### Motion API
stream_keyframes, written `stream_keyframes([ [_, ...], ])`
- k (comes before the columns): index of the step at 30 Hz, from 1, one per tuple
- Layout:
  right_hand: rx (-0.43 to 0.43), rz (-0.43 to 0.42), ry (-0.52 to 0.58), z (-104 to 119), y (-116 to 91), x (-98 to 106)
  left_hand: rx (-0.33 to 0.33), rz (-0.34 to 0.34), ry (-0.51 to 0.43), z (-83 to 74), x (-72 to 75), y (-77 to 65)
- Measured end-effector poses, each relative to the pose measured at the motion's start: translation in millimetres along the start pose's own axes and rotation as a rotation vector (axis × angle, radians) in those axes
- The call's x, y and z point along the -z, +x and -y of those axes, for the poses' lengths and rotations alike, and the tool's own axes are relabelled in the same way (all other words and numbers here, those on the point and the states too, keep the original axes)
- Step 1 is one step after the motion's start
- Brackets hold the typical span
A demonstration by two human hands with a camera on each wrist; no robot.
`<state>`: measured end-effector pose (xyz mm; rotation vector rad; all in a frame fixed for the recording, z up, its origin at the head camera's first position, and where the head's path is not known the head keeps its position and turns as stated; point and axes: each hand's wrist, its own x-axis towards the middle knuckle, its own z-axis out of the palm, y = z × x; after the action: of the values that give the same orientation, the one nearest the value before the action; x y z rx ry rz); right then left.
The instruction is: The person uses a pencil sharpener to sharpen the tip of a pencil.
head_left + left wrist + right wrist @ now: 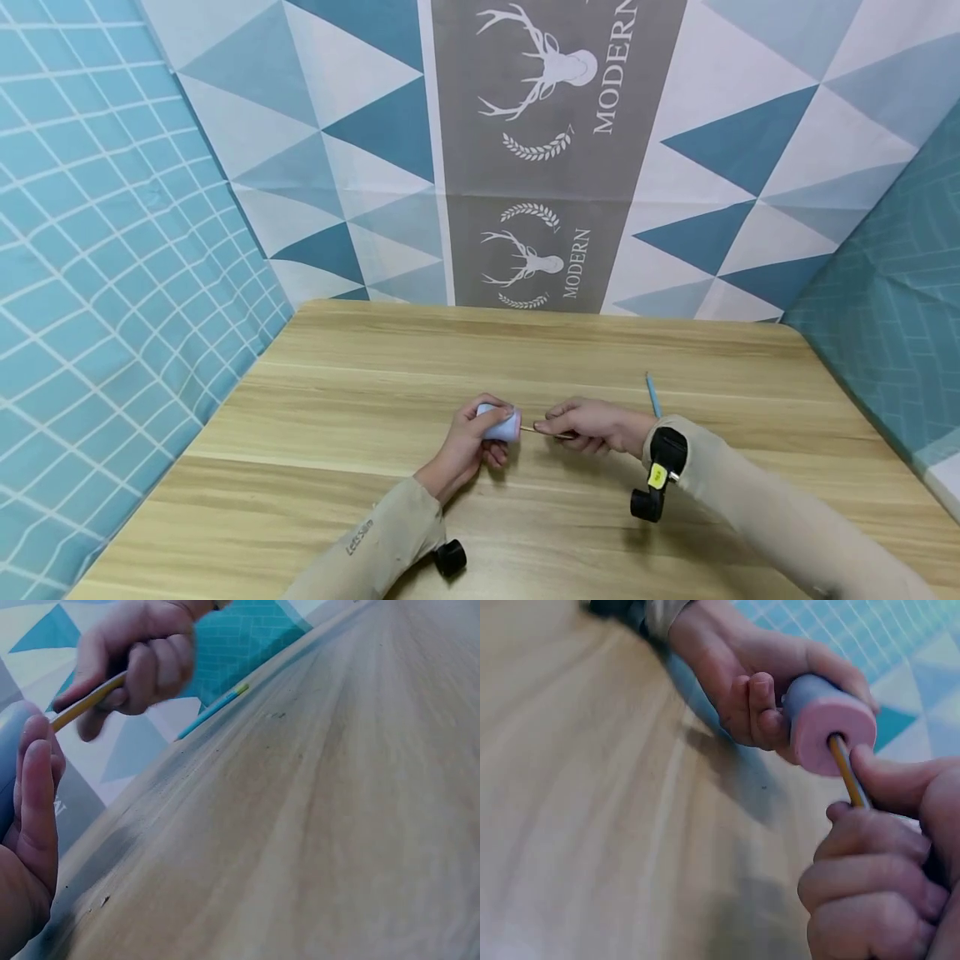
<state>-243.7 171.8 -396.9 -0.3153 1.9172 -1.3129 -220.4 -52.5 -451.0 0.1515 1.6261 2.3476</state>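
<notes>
My left hand point(463, 443) grips a pencil sharpener point(502, 423) with a pale blue body and a pink end face, held above the wooden table. In the right wrist view, the sharpener's pink face point(815, 744) has a round hole with a yellow pencil point(844, 766) in it. My right hand point(592, 422) pinches that pencil between thumb and curled fingers, just to the right of the sharpener. The pencil's tip is hidden inside. Dark smudges show on the right fingers in the left wrist view.
A thin blue pencil point(653, 395) lies on the table point(360, 358) beyond the right wrist. Small dark specks point(104, 901) dot the tabletop in the left wrist view. Patterned cloth point(517, 179) hangs behind the table and along both sides.
</notes>
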Motion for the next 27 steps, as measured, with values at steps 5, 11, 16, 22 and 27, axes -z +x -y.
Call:
stream_keyframes([
  [5, -0.066, 0.057, 0.060, -1, 0, 4, -0.013, 0.016, 0.012, -0.5, 0.3, 1.5],
  [11, 0.252, -0.140, -0.328, 10, -20, -3, -0.002, 0.016, -0.027, -1.0, 0.2, 0.7],
  [16, 0.715, -0.410, -1.019, 8, -32, -10, 0.010, -0.006, -0.056, 0.0, -0.5, 3.3],
  [22, 1.105, -0.694, -1.555, -4, -23, -13, 0.017, -0.021, -0.085, -2.3, 0.2, 5.0],
  [27, 1.232, -0.877, -1.699, -8, -7, -15, 0.041, -0.019, -0.095, -3.7, 0.8, 2.9],
])
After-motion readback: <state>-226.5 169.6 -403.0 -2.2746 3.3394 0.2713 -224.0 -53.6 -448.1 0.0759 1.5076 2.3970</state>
